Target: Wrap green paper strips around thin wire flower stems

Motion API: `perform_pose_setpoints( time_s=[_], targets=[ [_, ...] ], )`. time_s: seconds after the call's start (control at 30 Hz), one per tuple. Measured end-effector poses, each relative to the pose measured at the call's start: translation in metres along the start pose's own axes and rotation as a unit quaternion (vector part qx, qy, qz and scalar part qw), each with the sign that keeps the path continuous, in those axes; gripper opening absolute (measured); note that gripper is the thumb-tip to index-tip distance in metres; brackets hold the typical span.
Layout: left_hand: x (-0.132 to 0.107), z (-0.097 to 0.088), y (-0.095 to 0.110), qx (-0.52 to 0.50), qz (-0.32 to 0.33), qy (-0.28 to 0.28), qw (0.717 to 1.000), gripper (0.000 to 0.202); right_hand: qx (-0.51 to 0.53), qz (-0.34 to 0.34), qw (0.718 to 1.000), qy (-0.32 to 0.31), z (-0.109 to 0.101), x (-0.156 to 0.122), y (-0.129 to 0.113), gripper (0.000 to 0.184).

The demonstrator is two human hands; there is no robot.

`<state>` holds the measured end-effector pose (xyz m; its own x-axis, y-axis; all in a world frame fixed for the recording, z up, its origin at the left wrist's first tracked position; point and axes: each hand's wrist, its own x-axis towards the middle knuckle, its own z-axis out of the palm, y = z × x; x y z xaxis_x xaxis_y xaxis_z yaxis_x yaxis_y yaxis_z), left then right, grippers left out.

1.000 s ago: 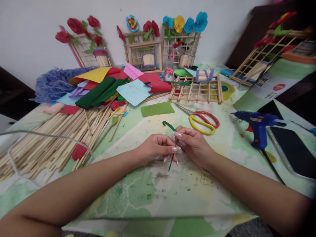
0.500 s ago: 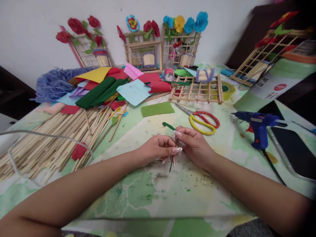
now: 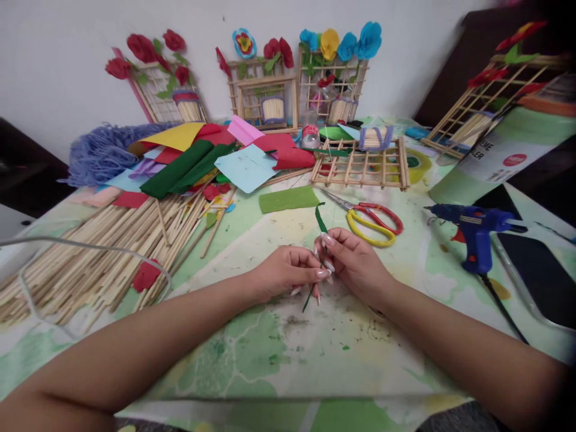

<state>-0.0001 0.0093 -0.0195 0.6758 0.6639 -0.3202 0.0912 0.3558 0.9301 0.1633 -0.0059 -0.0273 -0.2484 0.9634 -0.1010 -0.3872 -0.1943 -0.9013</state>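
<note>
A table covered by a cloth (image 3: 351, 375) patterned in green, white and pale yellow, with dark smudges toward six o'clock, carries everything. At nine o'clock lies a spread of thin, pale wooden sticks (image 3: 90, 264); at ten, a tangled heap of blue-violet yarn (image 3: 101, 153). Toward eleven is a pile of multicoloured paper sheets (image 3: 246, 168). A flat light-green crepe-paper rectangle (image 3: 288, 199) lies at twelve, a lattice of wooden sticks (image 3: 373, 167) at one. Red-and-yellow-handled metal scissors (image 3: 371, 223) and a pale-green orange-capped bottle (image 3: 483, 159) occupy two; a blue plastic glue gun (image 3: 477, 237) and a dark-screened phone (image 3: 540, 273), three.
</note>
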Motion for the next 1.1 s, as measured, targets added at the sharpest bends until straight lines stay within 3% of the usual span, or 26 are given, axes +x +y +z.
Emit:
perform_pose_setpoints(
  time_s=[0.37, 0.6, 0.87, 1.1],
  targets=[
    [0.0019, 0.0034, -0.0013, -0.016, 0.005, 0.037, 0.999, 0.045, -0.035, 0.002, 0.998, 0.044, -0.0032, 0.0009, -0.0008, 0.025],
    [-0.0003, 0.0028, -0.0003, -0.022, 0.036, -0.02, 0.999, 0.038, 0.008, -0.002, 1.0, 0.001, -0.0049, 0.0001, -0.0032, 0.021],
    [-0.0013, 0.0014, 0.0038, 0.005, -0.023, 0.01, 1.0, 0.037, -0.015, -0.009, 1.0, 0.021, -0.0032, -0.0018, -0.0015, 0.021],
    [-0.0004, 0.0061, 0.0036, -0.005, -0.025, 0.031, 0.999, 0.046, -0.045, -0.01, 0.998, 0.044, -0.0037, -0.0009, -0.0021, 0.022]
  ],
)
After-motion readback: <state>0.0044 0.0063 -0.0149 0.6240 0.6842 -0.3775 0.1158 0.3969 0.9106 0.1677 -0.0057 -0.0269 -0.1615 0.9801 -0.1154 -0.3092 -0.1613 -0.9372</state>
